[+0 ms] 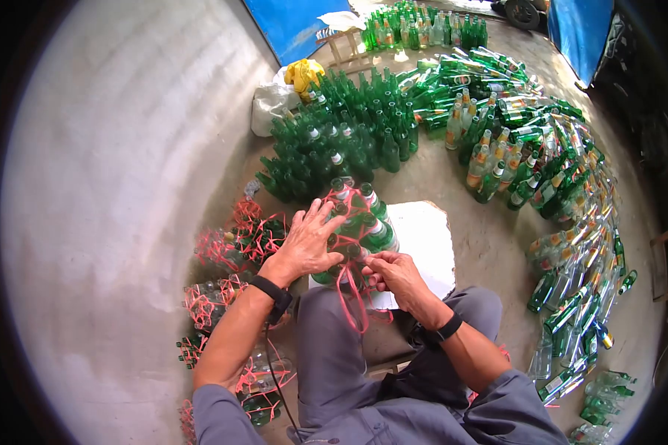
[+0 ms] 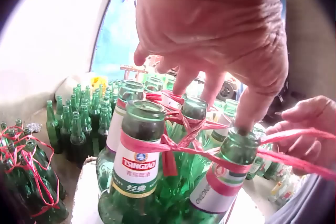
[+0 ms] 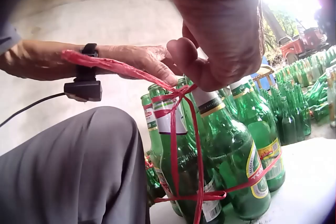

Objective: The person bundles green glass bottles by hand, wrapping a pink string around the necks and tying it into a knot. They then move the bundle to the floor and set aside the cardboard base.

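Observation:
A bundle of green beer bottles (image 1: 378, 231) stands upright in front of the knees, wound with red plastic twine (image 2: 210, 155) around the necks. Lower down, the twine (image 3: 244, 184) also circles the bottle bodies. My left hand (image 1: 304, 241) spreads over the bundle with extended fingers, its thumb touching one bottle's mouth (image 2: 242, 136). At the bundle's near right side, the right hand (image 1: 399, 280) has curled fingers and pinches the twine close to a neck. A loose twine loop (image 1: 360, 319) hangs toward the lap. The right fingertips are partly hidden in the right wrist view.
Under the bundle is a white board (image 1: 427, 248). Twine-tied bottle bundles (image 1: 215, 304) lie to the left. Many green bottles (image 1: 349, 126) stand ahead, and a long pile of bottles (image 1: 571, 193) curves along the right. A white sack (image 1: 267, 110) sits by the wall.

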The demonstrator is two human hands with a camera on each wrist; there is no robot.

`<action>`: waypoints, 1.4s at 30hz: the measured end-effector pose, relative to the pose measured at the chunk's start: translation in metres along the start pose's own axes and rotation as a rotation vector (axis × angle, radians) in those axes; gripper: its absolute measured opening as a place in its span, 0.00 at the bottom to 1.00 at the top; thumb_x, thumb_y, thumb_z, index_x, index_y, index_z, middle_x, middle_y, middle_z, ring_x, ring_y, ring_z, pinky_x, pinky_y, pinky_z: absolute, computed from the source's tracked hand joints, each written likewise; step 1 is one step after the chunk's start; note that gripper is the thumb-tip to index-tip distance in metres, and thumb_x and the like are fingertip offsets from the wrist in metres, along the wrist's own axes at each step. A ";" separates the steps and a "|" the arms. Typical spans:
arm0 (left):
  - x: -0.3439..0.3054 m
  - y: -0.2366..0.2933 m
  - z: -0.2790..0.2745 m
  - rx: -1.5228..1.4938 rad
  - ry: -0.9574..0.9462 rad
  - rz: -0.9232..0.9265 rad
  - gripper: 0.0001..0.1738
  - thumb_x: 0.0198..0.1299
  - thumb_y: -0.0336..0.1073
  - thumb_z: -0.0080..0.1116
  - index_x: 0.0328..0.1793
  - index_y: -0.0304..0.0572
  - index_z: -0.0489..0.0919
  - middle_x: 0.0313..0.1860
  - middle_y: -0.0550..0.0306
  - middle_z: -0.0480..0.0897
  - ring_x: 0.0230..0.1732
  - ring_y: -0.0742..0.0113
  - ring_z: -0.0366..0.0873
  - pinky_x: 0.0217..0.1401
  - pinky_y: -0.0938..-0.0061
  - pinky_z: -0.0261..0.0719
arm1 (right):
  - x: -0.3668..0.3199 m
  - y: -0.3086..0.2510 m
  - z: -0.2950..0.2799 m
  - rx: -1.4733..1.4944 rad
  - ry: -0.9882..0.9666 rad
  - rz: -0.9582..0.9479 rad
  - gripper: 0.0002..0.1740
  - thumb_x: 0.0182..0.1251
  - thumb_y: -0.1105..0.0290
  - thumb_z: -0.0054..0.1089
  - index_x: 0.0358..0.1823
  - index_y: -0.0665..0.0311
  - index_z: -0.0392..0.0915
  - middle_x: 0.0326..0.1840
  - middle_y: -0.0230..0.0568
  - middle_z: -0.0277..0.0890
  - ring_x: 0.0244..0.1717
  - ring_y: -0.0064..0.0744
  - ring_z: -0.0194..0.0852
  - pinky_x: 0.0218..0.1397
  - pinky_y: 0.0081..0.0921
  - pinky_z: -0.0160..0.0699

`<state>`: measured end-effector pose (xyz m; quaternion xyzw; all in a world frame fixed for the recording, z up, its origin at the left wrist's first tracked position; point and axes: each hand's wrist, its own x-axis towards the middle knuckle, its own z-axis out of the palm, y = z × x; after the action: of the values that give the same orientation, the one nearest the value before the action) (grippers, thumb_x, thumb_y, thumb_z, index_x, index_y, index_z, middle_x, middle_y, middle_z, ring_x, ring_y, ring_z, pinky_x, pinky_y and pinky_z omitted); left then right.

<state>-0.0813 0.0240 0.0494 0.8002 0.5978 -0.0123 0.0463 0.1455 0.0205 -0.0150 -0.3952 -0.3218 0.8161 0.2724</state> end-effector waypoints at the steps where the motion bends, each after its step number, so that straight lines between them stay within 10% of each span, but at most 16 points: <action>1: 0.001 -0.002 0.001 -0.004 0.061 0.051 0.47 0.46 0.48 0.75 0.75 0.49 0.72 0.81 0.39 0.62 0.83 0.35 0.54 0.77 0.42 0.59 | 0.001 0.001 0.001 -0.001 0.003 0.002 0.13 0.74 0.65 0.64 0.49 0.68 0.81 0.36 0.33 0.84 0.26 0.15 0.76 0.27 0.13 0.72; 12: 0.036 0.003 0.010 -0.038 0.137 0.123 0.44 0.41 0.37 0.75 0.70 0.45 0.74 0.70 0.43 0.71 0.65 0.41 0.74 0.54 0.52 0.86 | 0.007 0.003 0.000 -0.031 0.035 0.035 0.11 0.75 0.67 0.62 0.49 0.68 0.82 0.36 0.33 0.85 0.27 0.15 0.79 0.26 0.12 0.71; 42: 0.051 -0.025 0.036 -0.197 0.120 0.175 0.32 0.49 0.37 0.72 0.62 0.38 0.76 0.53 0.45 0.79 0.49 0.40 0.83 0.51 0.52 0.83 | 0.007 -0.004 0.000 -0.059 0.020 0.022 0.12 0.75 0.67 0.62 0.49 0.71 0.83 0.33 0.36 0.84 0.26 0.17 0.77 0.27 0.12 0.71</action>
<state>-0.0892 0.0765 0.0080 0.8402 0.5257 0.0985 0.0894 0.1429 0.0280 -0.0154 -0.4145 -0.3385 0.8054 0.2548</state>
